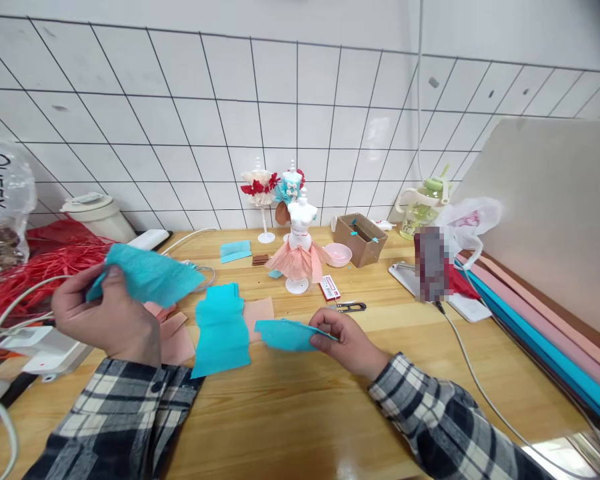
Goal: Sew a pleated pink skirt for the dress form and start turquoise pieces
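My left hand (107,317), raised at the left, pinches a blue piece of crepe paper (155,275) between thumb and fingers. In my right hand (350,343) is a second blue crepe paper piece (285,335), gripped at its right end just above the table. Between the hands lies a flat blue crepe paper sheet (223,333), partly over peach crepe paper pieces (261,313). Beyond them stands a small white mannequin (303,217) wearing a peach paper skirt (299,259). A pair of thread snips (353,307) lies just beyond my right hand.
Two dressed mannequins (266,237) stand by the tiled wall. Right of them are a pink bowl (338,255), a cardboard box (364,250) and a green bottle (423,210). Red shredded paper (75,263) and white cables crowd the left; colored paper rolls (545,333) line the right.
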Demonstrator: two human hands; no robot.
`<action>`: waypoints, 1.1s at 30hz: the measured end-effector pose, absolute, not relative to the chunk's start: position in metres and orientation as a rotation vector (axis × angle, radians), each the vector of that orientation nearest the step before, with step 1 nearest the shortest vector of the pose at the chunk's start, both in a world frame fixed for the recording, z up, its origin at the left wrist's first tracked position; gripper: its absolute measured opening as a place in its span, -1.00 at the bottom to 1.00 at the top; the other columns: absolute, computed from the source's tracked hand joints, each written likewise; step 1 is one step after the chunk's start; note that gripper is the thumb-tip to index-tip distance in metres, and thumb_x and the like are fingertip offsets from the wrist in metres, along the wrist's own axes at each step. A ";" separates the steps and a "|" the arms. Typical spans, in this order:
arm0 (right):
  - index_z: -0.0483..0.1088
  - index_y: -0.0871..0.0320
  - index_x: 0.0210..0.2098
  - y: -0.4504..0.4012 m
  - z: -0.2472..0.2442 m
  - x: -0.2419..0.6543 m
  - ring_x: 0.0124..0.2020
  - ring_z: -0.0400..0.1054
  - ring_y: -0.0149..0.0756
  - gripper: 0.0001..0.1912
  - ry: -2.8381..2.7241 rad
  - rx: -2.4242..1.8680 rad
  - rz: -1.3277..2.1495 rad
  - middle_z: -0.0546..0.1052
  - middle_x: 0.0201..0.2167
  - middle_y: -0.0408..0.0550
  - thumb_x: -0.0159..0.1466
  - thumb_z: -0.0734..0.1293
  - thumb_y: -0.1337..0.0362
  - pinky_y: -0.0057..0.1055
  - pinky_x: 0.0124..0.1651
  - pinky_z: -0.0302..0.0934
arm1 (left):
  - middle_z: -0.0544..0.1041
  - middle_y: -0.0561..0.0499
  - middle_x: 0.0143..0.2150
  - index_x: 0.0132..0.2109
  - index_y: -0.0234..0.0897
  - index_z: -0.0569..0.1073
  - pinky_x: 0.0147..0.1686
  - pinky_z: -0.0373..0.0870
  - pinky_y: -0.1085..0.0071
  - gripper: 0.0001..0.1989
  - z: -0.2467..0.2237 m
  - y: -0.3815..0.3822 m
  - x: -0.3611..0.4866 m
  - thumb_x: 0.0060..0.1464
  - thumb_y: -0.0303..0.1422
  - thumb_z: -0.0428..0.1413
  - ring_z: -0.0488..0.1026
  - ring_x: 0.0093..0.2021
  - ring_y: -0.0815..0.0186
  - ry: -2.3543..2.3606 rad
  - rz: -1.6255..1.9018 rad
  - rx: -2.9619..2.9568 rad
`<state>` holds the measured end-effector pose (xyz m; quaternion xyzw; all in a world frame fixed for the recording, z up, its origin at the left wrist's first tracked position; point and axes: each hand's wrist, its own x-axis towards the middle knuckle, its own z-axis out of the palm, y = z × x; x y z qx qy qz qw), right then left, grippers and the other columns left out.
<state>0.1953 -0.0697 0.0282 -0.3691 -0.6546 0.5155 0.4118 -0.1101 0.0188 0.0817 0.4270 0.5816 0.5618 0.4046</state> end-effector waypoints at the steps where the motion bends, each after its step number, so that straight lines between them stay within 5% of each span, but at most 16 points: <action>1: 0.33 0.17 -0.33 -0.071 0.037 0.198 -0.37 0.38 -0.40 -0.80 -1.629 -0.882 1.461 0.49 -0.40 -0.14 0.15 0.38 0.19 -0.43 -0.24 0.28 | 0.54 0.03 -0.45 -0.15 -0.29 0.50 -0.47 0.42 0.35 -0.51 0.083 0.015 -0.104 -0.19 -0.07 0.28 0.48 -0.41 0.20 1.450 1.415 1.086; 5: 0.44 0.24 -0.37 -0.079 0.077 0.204 -0.38 0.40 -0.37 -0.82 -1.898 -0.557 2.020 0.51 -0.41 -0.09 0.10 0.41 0.24 -0.46 -0.26 0.29 | 0.55 0.03 -0.44 -0.19 -0.31 0.52 -0.44 0.42 0.36 -0.52 0.080 -0.007 -0.062 -0.23 -0.08 0.31 0.48 -0.43 0.23 1.331 1.328 1.143; 10: 0.54 0.18 -0.29 -0.078 0.080 0.191 -0.27 0.42 -0.32 -0.84 -2.068 -0.732 1.459 0.57 -0.31 -0.06 0.20 0.31 0.31 -0.42 -0.15 0.28 | 0.54 0.05 -0.42 -0.28 -0.31 0.52 -0.43 0.39 0.43 -0.65 0.054 -0.029 -0.013 -0.16 -0.15 0.31 0.43 -0.47 0.34 1.127 1.057 1.193; 14: 0.55 0.14 -0.29 -0.069 0.057 0.189 -0.45 0.32 -0.40 -0.85 -1.934 -1.112 0.980 0.54 -0.43 -0.11 0.19 0.33 0.31 -0.50 -0.39 0.18 | 0.52 0.06 -0.46 -0.30 -0.32 0.50 -0.49 0.33 0.46 -0.66 0.030 -0.034 0.000 -0.12 -0.13 0.28 0.41 -0.50 0.36 1.139 0.939 1.211; 17: 0.56 0.15 -0.29 -0.070 0.056 0.200 -0.54 0.26 -0.45 -0.84 -2.040 -1.063 1.220 0.51 -0.49 -0.15 0.15 0.36 0.30 -0.52 -0.48 0.12 | 0.57 0.00 -0.36 -0.27 -0.32 0.51 -0.40 0.38 0.42 -0.63 0.024 -0.033 -0.002 -0.11 -0.10 0.26 0.47 -0.38 0.27 1.301 1.075 1.287; 21: 0.56 0.20 -0.33 -0.076 0.066 0.209 -0.36 0.40 -0.35 -0.84 -2.124 -0.635 1.756 0.56 -0.38 -0.08 0.17 0.35 0.27 -0.47 -0.28 0.26 | 0.60 -0.04 -0.26 -0.25 -0.28 0.52 -0.24 0.42 0.35 -0.72 0.032 -0.034 -0.009 0.00 -0.15 0.18 0.50 -0.23 0.19 1.534 1.332 1.449; 25: 0.54 0.14 -0.31 -0.075 0.058 0.194 -0.41 0.32 -0.39 -0.87 -1.912 -0.938 1.208 0.49 -0.45 -0.13 0.16 0.35 0.31 -0.48 -0.35 0.17 | 0.61 -0.02 -0.29 -0.32 -0.23 0.55 -0.18 0.43 0.33 -0.81 0.037 -0.040 -0.007 -0.02 -0.20 0.20 0.52 -0.23 0.17 1.404 1.230 1.658; 30: 0.25 0.11 0.13 -0.067 0.033 0.179 -0.59 0.07 -0.49 -0.44 -1.509 -1.191 1.059 0.29 -0.57 -0.29 0.15 0.37 0.24 -0.52 -0.54 -0.02 | 0.62 -0.02 -0.33 -0.30 -0.26 0.51 -0.34 0.46 0.33 -0.75 0.033 -0.050 0.003 -0.13 -0.21 0.25 0.53 -0.35 0.19 1.187 1.046 1.468; 33: 0.22 0.12 0.18 -0.065 0.026 0.178 -0.59 0.08 -0.48 -0.39 -1.458 -1.200 1.127 0.29 -0.57 -0.28 0.14 0.37 0.22 -0.51 -0.53 -0.01 | 0.62 -0.02 -0.34 -0.31 -0.26 0.50 -0.36 0.46 0.33 -0.71 0.032 -0.052 0.004 -0.20 -0.22 0.27 0.51 -0.39 0.20 1.160 1.036 1.402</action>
